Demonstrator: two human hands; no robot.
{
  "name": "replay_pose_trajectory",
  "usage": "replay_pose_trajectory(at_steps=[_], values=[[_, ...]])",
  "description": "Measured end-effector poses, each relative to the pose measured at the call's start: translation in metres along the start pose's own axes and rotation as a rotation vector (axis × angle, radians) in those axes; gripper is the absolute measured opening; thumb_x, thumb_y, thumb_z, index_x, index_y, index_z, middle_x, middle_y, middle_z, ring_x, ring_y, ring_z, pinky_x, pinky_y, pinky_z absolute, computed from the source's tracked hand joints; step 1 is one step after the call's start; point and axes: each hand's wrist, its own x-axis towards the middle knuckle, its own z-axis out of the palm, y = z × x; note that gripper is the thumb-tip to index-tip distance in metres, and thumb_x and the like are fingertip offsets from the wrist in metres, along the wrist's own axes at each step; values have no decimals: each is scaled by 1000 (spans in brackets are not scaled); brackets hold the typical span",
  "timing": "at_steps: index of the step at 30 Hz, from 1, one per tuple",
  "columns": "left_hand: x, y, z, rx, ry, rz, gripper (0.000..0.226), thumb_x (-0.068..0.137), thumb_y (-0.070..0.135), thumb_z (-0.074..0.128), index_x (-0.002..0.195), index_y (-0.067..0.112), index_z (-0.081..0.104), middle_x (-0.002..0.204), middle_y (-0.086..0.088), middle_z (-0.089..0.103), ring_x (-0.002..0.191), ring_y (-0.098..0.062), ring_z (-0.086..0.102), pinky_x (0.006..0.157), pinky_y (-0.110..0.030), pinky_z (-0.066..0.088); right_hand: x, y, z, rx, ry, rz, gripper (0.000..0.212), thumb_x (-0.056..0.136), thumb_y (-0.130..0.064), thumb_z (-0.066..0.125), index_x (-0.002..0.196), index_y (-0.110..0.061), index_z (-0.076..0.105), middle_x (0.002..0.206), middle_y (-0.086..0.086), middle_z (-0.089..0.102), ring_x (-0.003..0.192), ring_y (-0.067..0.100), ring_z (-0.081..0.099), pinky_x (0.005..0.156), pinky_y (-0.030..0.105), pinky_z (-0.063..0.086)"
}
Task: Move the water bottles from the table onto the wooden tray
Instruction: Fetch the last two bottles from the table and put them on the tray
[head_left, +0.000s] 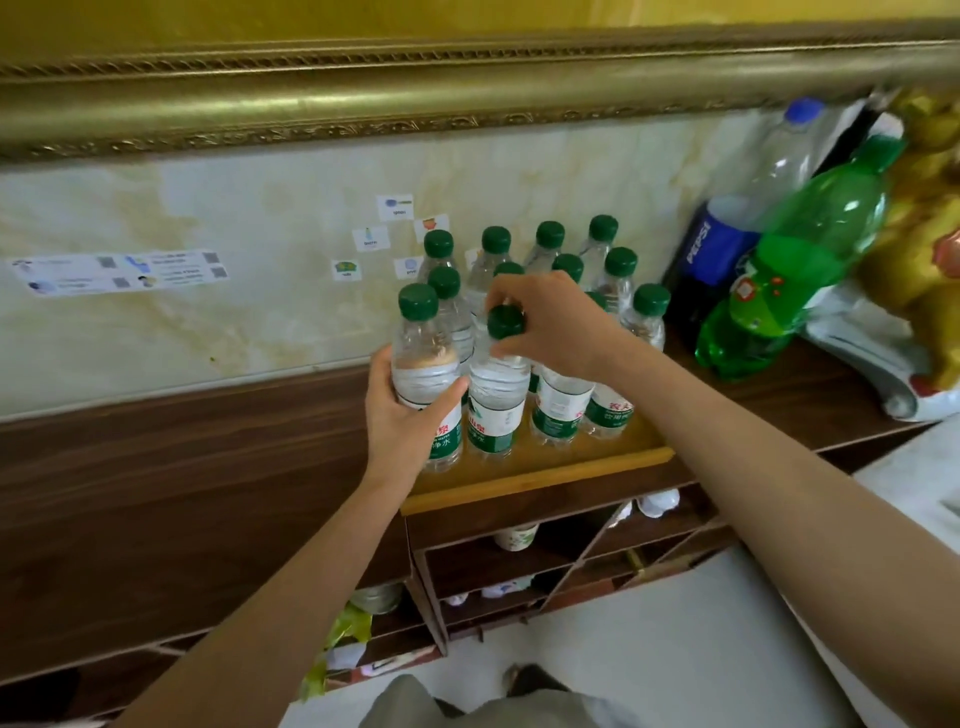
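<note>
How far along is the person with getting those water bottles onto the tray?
Nearly finished, it seems. About a dozen green-capped bottles already stand packed on the wooden tray. The left hand grips the front-left bottle by its body; the right hand holds its neighbour at the cap. No loose water bottles show on the table.

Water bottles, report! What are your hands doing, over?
Left hand grips front-left green-capped clear plastic bottle. Right hand pinches neighbouring bottle's green cap. Wooden tray nearly full.
</note>
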Motion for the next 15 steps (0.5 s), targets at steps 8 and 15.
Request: replay_pose_trajectory(at_steps=[8, 15], values=[[-5, -13, 14, 6, -9, 25, 60, 68, 5, 84, 117, 15, 51, 102, 5, 66, 93, -4, 66, 81, -22, 55, -3, 12, -6, -8, 23, 29, 31, 77, -14, 77, 103, -5, 62, 93, 11, 68, 85, 27, 62, 81, 43, 54], [-15, -28, 18, 76, -29, 86, 70, 66, 14, 88, 123, 16, 48, 114, -6, 61, 106, -16, 62, 91, -36, 54, -7, 20, 8, -26, 93, -78, 32, 82, -21, 72, 107, -7, 59, 88, 6, 62, 73, 20, 52, 71, 39, 51]])
